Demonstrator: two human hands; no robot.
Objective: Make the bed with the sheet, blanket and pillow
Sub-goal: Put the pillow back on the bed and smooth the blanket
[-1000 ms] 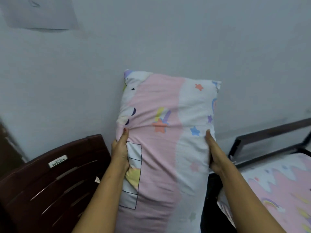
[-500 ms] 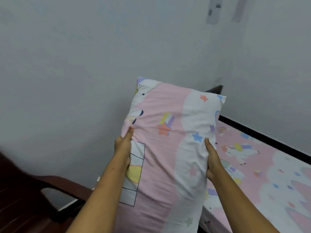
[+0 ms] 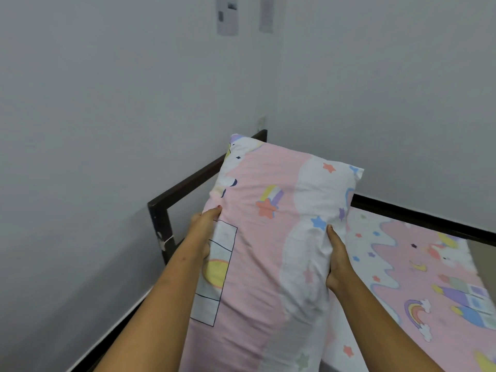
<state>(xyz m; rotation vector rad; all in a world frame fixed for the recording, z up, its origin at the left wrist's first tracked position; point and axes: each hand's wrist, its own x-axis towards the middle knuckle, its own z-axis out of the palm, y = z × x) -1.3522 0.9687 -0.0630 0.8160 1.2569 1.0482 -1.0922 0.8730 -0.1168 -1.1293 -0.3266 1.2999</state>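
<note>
The pillow (image 3: 271,237) hides part of the bed's dark head rail (image 3: 188,187) and the sheet (image 3: 418,267) beneath it; its lower end runs off the bottom edge. Both hands' fingers sit behind it. Wall papers (image 3: 227,14) are unreadable

The pillow (image 3: 271,232) is soft matt printed cloth, lightly creased. The sheet (image 3: 418,267) is the same printed cloth, lying smooth. The frame (image 3: 182,190) looks like dark painted metal, chipped. The wall (image 3: 107,103) is matt.
</note>
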